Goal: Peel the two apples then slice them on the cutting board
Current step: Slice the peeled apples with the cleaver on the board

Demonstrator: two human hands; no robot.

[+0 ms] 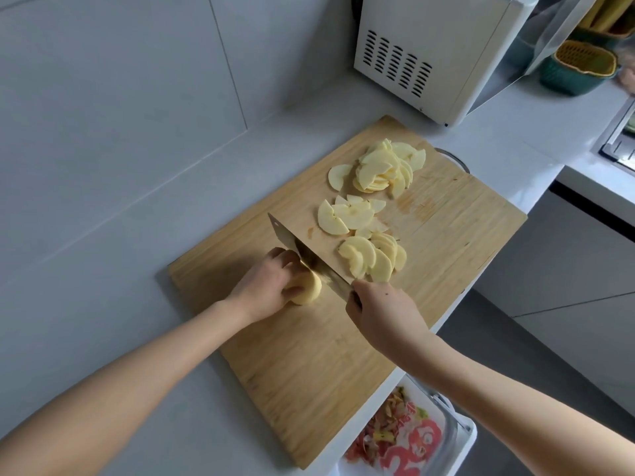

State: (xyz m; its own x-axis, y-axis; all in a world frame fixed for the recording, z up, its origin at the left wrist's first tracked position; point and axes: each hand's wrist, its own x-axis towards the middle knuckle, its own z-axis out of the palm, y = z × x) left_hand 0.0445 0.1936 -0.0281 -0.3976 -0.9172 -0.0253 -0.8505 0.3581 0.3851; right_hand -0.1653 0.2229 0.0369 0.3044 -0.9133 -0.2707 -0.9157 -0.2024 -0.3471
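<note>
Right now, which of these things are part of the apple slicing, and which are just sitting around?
In use: peeled yellow apple piece under the left hand; steel cleaver in the right hand; pale apple slices; bamboo cutting board.

Lying about: white microwave oven; green-and-yellow basket; bin of peelings.

The cutting board (309, 355) is pale wood with a fine straight grain, matt, scuffed near the slices. The cleaver (302, 250) blade is shiny metal. The counter (103, 304) is smooth, faintly glossy grey stone. The microwave (429, 46) casing looks like cream painted metal.
</note>
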